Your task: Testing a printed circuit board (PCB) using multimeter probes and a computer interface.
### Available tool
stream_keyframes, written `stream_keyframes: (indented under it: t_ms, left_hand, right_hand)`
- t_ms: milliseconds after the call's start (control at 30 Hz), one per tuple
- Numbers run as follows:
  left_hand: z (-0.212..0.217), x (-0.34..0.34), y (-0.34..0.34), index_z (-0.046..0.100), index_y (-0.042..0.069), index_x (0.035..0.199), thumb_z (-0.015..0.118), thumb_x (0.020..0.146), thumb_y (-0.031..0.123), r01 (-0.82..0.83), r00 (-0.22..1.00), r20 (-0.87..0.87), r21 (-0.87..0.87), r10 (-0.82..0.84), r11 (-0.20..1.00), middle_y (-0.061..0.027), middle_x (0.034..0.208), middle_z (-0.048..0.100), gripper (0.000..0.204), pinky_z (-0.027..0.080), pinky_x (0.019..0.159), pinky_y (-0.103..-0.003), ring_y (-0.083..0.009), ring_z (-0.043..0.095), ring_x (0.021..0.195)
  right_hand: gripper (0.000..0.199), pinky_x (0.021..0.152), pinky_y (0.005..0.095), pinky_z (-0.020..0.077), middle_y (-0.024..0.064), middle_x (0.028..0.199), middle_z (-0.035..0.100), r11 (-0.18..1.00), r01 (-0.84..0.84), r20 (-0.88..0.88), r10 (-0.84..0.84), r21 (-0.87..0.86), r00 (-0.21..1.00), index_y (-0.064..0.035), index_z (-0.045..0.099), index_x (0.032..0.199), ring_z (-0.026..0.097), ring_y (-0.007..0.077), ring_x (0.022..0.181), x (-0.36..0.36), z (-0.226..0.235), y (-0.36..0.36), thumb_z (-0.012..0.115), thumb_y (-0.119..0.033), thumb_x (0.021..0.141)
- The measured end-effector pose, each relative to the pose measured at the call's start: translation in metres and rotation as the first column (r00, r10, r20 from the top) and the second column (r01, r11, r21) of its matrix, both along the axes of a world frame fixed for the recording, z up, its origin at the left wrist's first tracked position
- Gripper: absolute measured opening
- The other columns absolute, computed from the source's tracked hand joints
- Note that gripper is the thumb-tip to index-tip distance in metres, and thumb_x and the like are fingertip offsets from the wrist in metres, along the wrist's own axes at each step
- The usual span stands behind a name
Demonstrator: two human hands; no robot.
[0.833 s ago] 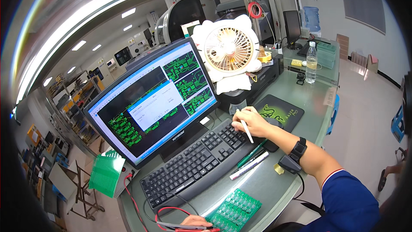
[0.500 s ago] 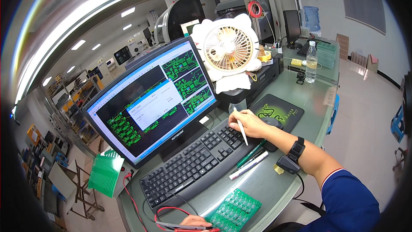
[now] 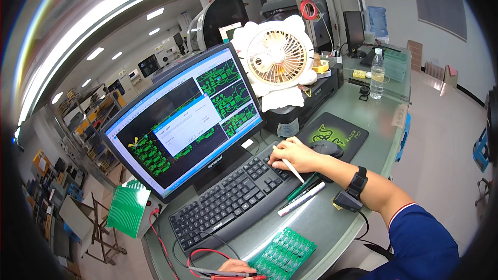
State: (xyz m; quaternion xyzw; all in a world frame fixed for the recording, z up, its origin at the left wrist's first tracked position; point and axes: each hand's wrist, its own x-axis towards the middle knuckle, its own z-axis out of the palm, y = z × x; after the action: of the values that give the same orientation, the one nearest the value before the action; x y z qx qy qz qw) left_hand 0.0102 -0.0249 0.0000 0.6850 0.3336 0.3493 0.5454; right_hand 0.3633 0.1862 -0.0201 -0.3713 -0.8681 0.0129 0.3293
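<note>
So the right hand [image 3: 293,156] is parked over the right end of the black keyboard [image 3: 238,197], right around the number pad. A slim white pen [image 3: 295,172] is held in it at a slant, fingers curled in pretty tight, with the fingertips kept down at the keys. The left hand [image 3: 236,266] is mostly cut off by the lower edge. A grey probe [image 3: 207,271] and a red probe [image 3: 233,278] are seen lying right along its fingers, but how firmly they're gripped, or how far that hand is opened, can't be told.

Just right of it, a green circuit board panel [image 3: 286,253] is laid flat on the desk [image 3: 332,218]. Between panel and keyboard, a green pen [image 3: 298,192] and a white marker [image 3: 302,199] are left side by side, close to the keyboard's front edge. A dark mouse [image 3: 326,148] is set on a black and green mouse pad [image 3: 355,135], just beside the right hand.

Behind the keyboard, green board traces and a pale dialog box are shown on the monitor [image 3: 181,119]. A white fan [image 3: 275,57] is placed behind that, and a clear bottle [image 3: 377,75] is stood upright further back.
</note>
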Motion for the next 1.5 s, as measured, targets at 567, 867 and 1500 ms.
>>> stream_keyframes:
  t_ms: [567, 867, 1500]
  left_hand:
    - [-0.002, 0.001, -0.002, 0.065, -0.003, 0.093, 0.066, 0.079, -0.002, -0.048, 0.998, 0.035, -0.097, 0.051, 0.994, -0.0111, 0.101, 0.058, 0.013, 0.049, 0.081, -0.033, -0.0199, 0.055, 0.097]
    - [0.006, 0.003, -0.001, 0.066, -0.002, 0.091, 0.067, 0.078, -0.001, -0.05, 0.999, -0.02, -0.042, 0.049, 0.998, -0.0106, 0.101, 0.06, 0.013, 0.046, 0.081, -0.033, -0.0217, 0.055, 0.097]
    - [0.0, 0.0, -0.005, 0.066, 0.001, 0.096, 0.069, 0.08, 0.007, -0.088, 0.996, -0.022, -0.096, 0.086, 0.992, -0.0104, 0.1, 0.061, 0.017, 0.045, 0.083, -0.036, -0.0236, 0.057, 0.095]
  right_hand:
    - [0.019, 0.099, 0.0411, 0.0304, 0.0037, 0.083, 0.061, 0.995, 0.05, 0.025, -0.048, -0.09, 0.999, -0.0124, 0.056, 0.095, 0.059, 0.0218, 0.085, 0.012, 0.008, 0.002, 0.055, -0.031, 0.092]
    - [0.024, 0.1, 0.0394, 0.0344, 0.01, 0.089, 0.061, 0.996, 0.087, -0.14, -0.089, -0.023, 0.986, -0.009, 0.05, 0.103, 0.06, 0.0251, 0.091, 0.012, 0.003, 0.009, 0.06, -0.026, 0.089]
    - [0.02, 0.089, 0.039, 0.0364, 0.0049, 0.064, 0.059, 0.954, 0.29, -0.09, -0.283, 0.077, 0.955, -0.01, 0.056, 0.084, 0.059, 0.0256, 0.075, 0.019, 0.018, -0.009, 0.059, -0.029, 0.09]
